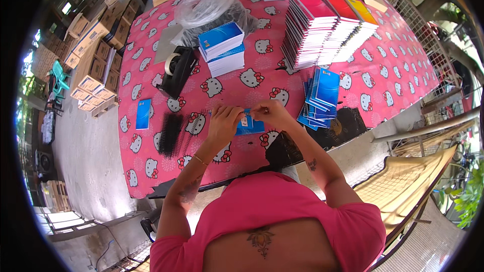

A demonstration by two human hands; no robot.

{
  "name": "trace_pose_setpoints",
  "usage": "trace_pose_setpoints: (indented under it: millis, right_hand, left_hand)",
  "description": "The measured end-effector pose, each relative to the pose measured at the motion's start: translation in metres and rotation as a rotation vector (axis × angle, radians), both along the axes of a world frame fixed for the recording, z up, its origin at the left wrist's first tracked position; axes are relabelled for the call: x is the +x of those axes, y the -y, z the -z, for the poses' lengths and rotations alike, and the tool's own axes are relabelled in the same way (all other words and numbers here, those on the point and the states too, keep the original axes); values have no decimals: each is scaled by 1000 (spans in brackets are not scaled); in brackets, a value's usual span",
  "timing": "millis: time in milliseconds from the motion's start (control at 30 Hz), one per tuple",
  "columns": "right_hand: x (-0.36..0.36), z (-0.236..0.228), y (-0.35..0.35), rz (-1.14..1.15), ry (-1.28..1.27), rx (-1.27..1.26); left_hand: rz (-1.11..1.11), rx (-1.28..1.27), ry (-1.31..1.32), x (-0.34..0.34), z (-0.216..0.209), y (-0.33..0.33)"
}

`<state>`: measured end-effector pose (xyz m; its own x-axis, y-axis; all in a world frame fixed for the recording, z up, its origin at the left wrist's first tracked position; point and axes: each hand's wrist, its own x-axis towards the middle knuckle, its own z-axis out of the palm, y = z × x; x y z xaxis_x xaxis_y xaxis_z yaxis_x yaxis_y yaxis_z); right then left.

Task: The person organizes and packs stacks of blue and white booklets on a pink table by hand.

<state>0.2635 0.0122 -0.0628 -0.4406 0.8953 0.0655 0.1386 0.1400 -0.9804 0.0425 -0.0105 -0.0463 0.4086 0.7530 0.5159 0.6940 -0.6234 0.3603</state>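
Two bare hands of mine meet just beyond the near edge of the tabletop, which is spread with a pink cloth (166, 179) patterned with white cartoon cats. Between and partly under them lies a small blue paper booklet with a pale patch on its cover (249, 129). My left hand (225, 120) and my right hand (268, 113) are both nearly closed, fingertips pinching at the booklet's far edge. Whether that grip also has hold of a coil, I cannot tell; my fingers hide it.

I judge that I am at the binding step, working a coil along that edge. To my left lies a dense bundle of loose black spiral coils (170, 133), and farther left, apart from it, one flat blue rectangular cover (143, 114). To my right a fanned pile of blue notebooks (322, 93) sits near the tabletop's edge.

The next move, as I read it, calls for the left fingers to steady the booklet while the right ones feed or close the coil evenly, without bending the cover.
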Motion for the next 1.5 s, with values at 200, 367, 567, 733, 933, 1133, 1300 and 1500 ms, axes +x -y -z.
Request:
trace_pose_setpoints:
  millis: [200,367,567,733,933,1133,1300,1500]
  right_hand:
    - [-10,-10,6,119,93,257]
    - [-1,-24,18,203,30,107]
    - [24,-76,44,126,-114,82]
    - [57,-102,45,301,53,126]
    - [31,-96,52,379,-255,75]
    - [22,-100,56,478,-27,221]
    - [22,-92,59,398,-79,205]
    - [17,-92,61,460,62,300]
  left_hand:
    - [67,-49,-75,7,-17,9]
    - [176,-71,-137,19,-42,14]
    - [339,49,65,40,-98,-10]
    - [115,363,177,53,-107,-8]
    - [219,91,67,53,-107,-5]
    - [200,74,104,37,-107,5]
    - [168,96,72,30,-108,17]
    - [134,136,52,32,-110,23]
